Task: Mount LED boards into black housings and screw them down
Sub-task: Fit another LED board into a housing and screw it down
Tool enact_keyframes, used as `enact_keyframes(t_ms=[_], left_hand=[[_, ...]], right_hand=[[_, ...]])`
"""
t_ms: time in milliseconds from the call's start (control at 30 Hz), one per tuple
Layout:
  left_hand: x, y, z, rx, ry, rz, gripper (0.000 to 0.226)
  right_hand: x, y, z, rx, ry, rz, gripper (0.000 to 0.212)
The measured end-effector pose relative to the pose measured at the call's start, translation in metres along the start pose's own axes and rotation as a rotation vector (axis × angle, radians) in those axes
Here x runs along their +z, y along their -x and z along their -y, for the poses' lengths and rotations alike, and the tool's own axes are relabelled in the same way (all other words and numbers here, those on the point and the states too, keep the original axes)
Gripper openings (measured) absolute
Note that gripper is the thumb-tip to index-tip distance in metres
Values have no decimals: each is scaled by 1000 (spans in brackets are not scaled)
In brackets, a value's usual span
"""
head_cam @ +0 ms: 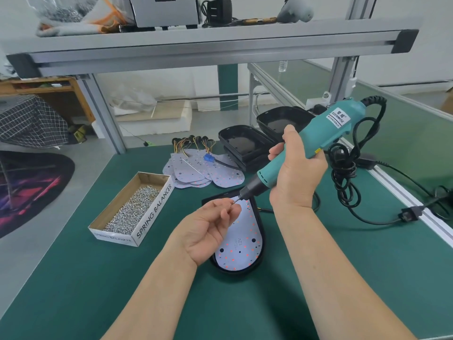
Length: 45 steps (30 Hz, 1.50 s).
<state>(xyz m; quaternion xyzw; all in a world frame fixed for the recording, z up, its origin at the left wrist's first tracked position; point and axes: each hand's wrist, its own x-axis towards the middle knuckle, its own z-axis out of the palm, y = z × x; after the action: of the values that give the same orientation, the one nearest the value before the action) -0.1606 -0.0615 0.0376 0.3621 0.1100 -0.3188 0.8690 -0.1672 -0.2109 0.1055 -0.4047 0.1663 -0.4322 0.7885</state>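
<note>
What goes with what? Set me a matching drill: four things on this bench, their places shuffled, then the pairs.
Things
1. electric screwdriver
2. screw box
3. LED board
4. empty housings

Places
A. seated in a black housing, nearest the person
B. stacked at the far side of the mat
C. gripped by the right hand
D. open on the mat, left of the left hand, which pinches a screw

Pairs: 1-C; 2-D; 3-A; 4-B
</note>
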Motion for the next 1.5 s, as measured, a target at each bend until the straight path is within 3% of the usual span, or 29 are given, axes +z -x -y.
enact_keyframes(t_ms=[100, 267, 367, 567, 733, 933, 1133, 1300, 1500], left_hand=[[5, -2, 8, 139, -34, -9, 8], [11, 0, 22, 395, -182, -14, 18], [16, 4, 23, 453, -226, -39, 15], [24, 12, 15, 151, -43, -110, 9], [22, 13, 13, 41, -131, -137, 14], [20, 9, 18, 106, -209, -142, 16], [22, 5, 27, 510, -561, -210, 16], [24, 4, 26, 312, -329, -148, 19], [23, 1, 27, 234, -332, -105, 20]], right_hand=[[-2, 0, -2, -5, 5, -49, 19], [-8, -9, -6, 79, -2, -157, 23], [-12, -14, -8, 121, -38, -188, 22], [-15, -9, -5, 67, -52, -74, 21], [-12, -9, 1, 30, -55, -24, 19], [-13, -8, -1, 36, -44, -18, 22], [-13, -10, 2, 108, -60, -130, 19], [-15, -8, 1, 111, -59, -145, 19], [-13, -11, 1, 65, -14, -109, 20]])
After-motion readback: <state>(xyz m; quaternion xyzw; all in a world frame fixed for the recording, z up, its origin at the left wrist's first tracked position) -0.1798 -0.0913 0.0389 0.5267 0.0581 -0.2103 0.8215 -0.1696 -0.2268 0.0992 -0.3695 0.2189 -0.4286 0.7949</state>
